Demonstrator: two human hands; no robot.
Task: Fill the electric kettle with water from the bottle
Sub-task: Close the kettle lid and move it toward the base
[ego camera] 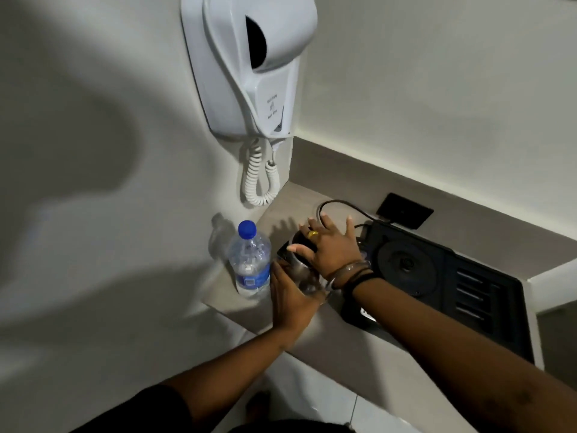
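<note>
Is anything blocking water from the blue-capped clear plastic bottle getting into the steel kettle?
Yes. The blue cap is on the clear plastic bottle, and the right hand lies over the top of the steel kettle. The left hand holds the kettle's side.

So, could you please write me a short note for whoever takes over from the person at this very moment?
Left hand: pressed against the side of the shiny steel electric kettle, steadying it.
Right hand: spread over the kettle's top; whether it grips the lid is hidden.
Clear plastic water bottle with a blue cap: upright on the beige counter just left of the kettle, cap on, untouched.
Black tray with the kettle's round power base: right of the kettle, base bare.
Done: kettle is off its base.
Left: open the kettle, uncap the bottle, pour.
</note>
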